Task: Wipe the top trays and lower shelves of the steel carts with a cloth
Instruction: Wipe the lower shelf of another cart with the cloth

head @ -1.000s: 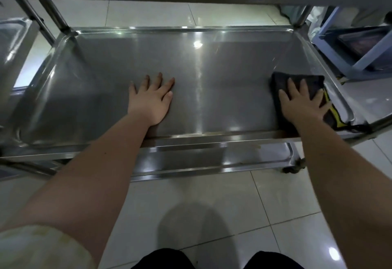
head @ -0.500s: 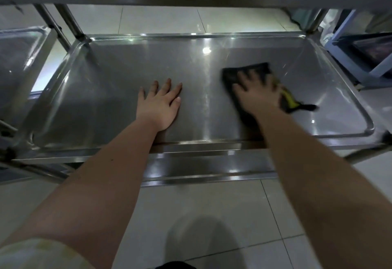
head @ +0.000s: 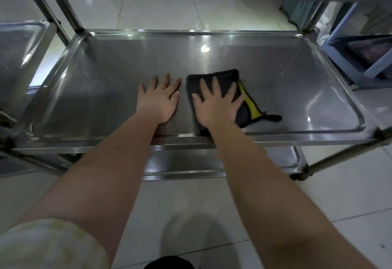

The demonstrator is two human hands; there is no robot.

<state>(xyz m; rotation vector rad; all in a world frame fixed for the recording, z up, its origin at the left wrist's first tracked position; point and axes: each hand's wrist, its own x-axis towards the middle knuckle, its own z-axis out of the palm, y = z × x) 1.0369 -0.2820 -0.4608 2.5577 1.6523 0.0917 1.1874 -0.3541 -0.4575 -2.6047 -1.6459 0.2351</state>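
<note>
A steel cart's middle shelf (head: 106,77), a shallow tray with a raised rim, fills the view under the top tray's dark underside. My left hand (head: 158,100) lies flat on the shelf near its front edge, fingers straight and spread. Right beside it my right hand (head: 216,104) presses flat on a black cloth with a yellow edge (head: 247,99). The cloth's back and right side stick out from under my fingers. A lower shelf (head: 184,162) shows beneath the front rail.
A second steel cart's tray (head: 19,52) stands close on the left. A pale blue rack holding a dark tray (head: 364,56) sits at the right. The cart's posts (head: 63,12) rise at the back corners. White tiled floor (head: 191,205) lies below.
My right hand has slid the cloth leftward across the shelf, from the right end to the middle beside my left hand. The left hand has stayed in place.
</note>
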